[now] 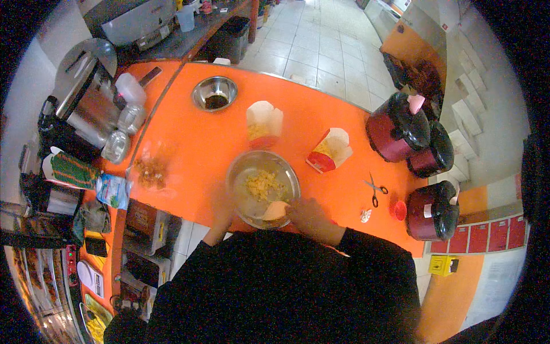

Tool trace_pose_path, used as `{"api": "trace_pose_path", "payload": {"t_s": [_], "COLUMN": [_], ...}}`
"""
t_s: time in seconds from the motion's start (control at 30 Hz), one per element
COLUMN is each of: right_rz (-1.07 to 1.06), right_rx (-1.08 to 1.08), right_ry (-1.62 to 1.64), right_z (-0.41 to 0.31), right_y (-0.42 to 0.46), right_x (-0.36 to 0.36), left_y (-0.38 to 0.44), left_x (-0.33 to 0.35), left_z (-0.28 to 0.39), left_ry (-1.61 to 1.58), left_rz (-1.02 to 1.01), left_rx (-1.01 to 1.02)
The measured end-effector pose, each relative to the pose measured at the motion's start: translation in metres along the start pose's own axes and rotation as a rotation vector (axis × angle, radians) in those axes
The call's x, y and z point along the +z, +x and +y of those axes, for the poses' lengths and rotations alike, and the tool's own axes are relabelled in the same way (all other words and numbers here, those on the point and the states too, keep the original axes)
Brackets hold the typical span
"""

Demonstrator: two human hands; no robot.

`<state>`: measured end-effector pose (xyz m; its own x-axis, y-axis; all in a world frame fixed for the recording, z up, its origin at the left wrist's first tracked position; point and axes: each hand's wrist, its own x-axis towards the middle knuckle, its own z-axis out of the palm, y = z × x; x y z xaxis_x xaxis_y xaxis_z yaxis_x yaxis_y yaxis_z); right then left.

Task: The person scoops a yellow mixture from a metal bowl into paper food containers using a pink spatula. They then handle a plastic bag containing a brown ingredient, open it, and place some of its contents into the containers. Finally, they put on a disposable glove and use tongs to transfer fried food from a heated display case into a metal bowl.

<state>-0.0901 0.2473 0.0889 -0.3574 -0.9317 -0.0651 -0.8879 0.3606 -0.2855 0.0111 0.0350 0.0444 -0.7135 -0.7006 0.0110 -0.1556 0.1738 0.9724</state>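
A wide metal mixing bowl (247, 215) stands on the orange counter (180, 124) right before me. Crumbly yellow food (263, 185), which looks like cooked rice, lies on its bottom. My left hand (223, 206), blurred, grips the bowl's left rim. In my right hand (308, 213) is a pale paddle (276, 210), its flat head inside the bowl near the front rim. Beyond the bowl stands an open red-and-white paper food box (265, 122) with yellow food inside. A second such box (329, 150) sits to the right, similarly filled.
A smaller metal bowl (215, 93) with dark contents is at the far side. Scissors (375, 189), a red cup (399, 210) and lidded rice cookers (397, 127) occupy the right. Brownish bits (151, 172) in clear plastic lie left, near a blue packet (113, 190).
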Motion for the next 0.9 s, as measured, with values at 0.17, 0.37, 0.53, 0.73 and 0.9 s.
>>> {"api": "trace_pose_path", "payload": {"t_s": [0.17,0.37,0.53,0.73,0.9], "right_rz": [0.282,0.156,-0.026,-0.046,-0.059], "right_rx": [0.143,-0.020,0.032,0.250,0.218], "right_ry": [-0.082,-0.103,-0.345,-0.108,-0.374], "right_z": [-0.003,-0.001,-0.015,-0.009,-0.014], "right_y": [0.045,0.025,0.028,0.022,-0.006], "right_x": [-0.035,0.006,-0.026,0.006,-0.010], "left_y": [0.005,0.029,0.031,0.039,0.031], "left_x": [-0.003,0.001,0.002,-0.006,-0.012], "left_z": [0.027,-0.025,-0.031,0.000,0.023], "left_ry": [-0.010,-0.009,-0.001,-0.125,-0.071], "left_rz": [-0.183,-0.290,-0.217,-0.420,-0.344], "left_rx": [-0.065,-0.031,0.037,-0.032,0.030]}}
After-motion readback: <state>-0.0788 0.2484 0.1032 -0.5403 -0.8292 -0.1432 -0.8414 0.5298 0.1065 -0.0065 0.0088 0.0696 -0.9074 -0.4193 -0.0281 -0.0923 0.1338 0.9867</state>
